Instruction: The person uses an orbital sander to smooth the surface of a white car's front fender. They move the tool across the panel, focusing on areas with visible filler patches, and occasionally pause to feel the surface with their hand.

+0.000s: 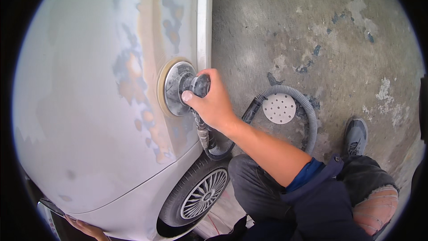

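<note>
My right hand (pixel 213 100) is wrapped round the dusty black head of a round orbital sander (pixel 180 90), its thumb toward the wheel. The sander's yellowish-edged pad lies against the side of a pale grey car (pixel 80 107), over a strip of sanded patches in beige, blue-grey and orange tones. A grey ribbed hose (pixel 307 111) runs from the sander and loops over the floor. At the lower left edge my left hand (pixel 84 227) rests on the car body with its fingers stretched out; its wrist is cut off by the picture's edge.
A white perforated sanding disc (pixel 279 108) lies on the stained concrete floor (pixel 267 27) inside the hose's loop. The car's spoked wheel (pixel 205 194) stands near my bent knee (pixel 254 178). My grey shoe (pixel 355 136) is on the floor at the right.
</note>
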`<state>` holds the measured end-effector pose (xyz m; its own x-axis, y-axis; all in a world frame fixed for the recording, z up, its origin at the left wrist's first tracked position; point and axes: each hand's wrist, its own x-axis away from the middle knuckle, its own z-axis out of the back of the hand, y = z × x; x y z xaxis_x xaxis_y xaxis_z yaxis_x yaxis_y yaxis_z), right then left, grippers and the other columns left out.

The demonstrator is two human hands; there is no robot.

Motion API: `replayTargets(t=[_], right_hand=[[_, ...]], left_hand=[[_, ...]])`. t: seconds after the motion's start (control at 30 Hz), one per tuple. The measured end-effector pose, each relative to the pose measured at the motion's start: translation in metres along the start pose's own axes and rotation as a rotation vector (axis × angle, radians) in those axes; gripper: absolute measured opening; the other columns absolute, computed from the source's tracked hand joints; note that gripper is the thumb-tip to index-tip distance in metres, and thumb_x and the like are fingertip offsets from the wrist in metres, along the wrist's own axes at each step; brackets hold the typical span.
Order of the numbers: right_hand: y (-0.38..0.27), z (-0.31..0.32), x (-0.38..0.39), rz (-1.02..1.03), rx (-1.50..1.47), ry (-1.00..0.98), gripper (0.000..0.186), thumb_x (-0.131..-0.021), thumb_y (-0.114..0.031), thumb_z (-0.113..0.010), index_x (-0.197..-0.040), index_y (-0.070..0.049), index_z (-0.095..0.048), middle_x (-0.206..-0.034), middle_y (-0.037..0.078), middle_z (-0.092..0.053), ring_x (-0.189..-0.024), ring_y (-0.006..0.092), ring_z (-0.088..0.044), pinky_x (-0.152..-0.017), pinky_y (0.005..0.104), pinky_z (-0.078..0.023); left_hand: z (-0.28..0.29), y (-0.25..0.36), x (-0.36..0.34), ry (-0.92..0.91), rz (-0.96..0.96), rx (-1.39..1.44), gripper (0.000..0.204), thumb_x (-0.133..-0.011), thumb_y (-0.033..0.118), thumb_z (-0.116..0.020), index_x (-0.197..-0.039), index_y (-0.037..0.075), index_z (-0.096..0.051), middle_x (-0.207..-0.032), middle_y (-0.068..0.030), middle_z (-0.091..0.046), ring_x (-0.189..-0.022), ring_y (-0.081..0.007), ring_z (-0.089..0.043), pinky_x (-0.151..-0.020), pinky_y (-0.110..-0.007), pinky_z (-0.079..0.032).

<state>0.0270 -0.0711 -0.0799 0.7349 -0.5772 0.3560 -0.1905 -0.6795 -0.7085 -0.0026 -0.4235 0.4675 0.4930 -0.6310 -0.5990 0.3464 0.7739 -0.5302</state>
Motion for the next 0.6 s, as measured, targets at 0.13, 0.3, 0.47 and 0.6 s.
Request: replayTargets(t=[0.13,0.3,0.47,0.6], right_hand=[[0.021,0.006,0.008,-0.013,0.007,-0.010,0.052,-0.083,-0.018,-0.079,-0.121,-0.002,-0.048,-0.106,0.009,-0.058,-0.098,0.0173,-0.059,-0.087,0.0348,-0.051],[-0.015,0.005,-0.038,0.021,-0.113,-0.009,0.057,-0.080,-0.023,-0.078,-0.122,0.001,-0.048,-0.108,0.019,-0.061,-0.099,0.0295,-0.062,-0.089,0.0424,-0.051],[0.011,0.005,0.003,-0.059,0.018,-0.060,0.059,-0.079,-0.023,-0.079,-0.124,-0.001,-0.047,-0.116,0.021,-0.058,-0.109,0.0328,-0.060,-0.095,0.0440,-0.049],[0.015,0.011,-0.006,-0.068,-0.035,-0.067,0.058,-0.080,-0.021,-0.078,-0.123,0.000,-0.047,-0.108,0.018,-0.060,-0.101,0.0286,-0.062,-0.089,0.0419,-0.051]], left_hand=[[-0.003,0.004,-0.004,0.008,-0.027,-0.014,0.070,-0.110,0.050,-0.029,-0.159,-0.001,-0.028,-0.165,-0.0204,-0.028,-0.151,-0.0349,-0.031,-0.123,-0.048,-0.027],[0.000,-0.018,0.001,0.003,-0.039,-0.037,0.069,-0.110,0.048,-0.031,-0.158,-0.001,-0.031,-0.164,-0.0205,-0.031,-0.151,-0.0353,-0.032,-0.123,-0.049,-0.027],[0.004,-0.001,-0.005,0.010,-0.054,-0.058,0.068,-0.110,0.048,-0.032,-0.157,-0.001,-0.032,-0.162,-0.0204,-0.034,-0.150,-0.0350,-0.033,-0.122,-0.049,-0.028],[0.005,-0.031,-0.010,-0.027,-0.076,-0.069,0.067,-0.110,0.046,-0.033,-0.157,-0.001,-0.032,-0.162,-0.0203,-0.035,-0.150,-0.0352,-0.033,-0.122,-0.048,-0.028]])
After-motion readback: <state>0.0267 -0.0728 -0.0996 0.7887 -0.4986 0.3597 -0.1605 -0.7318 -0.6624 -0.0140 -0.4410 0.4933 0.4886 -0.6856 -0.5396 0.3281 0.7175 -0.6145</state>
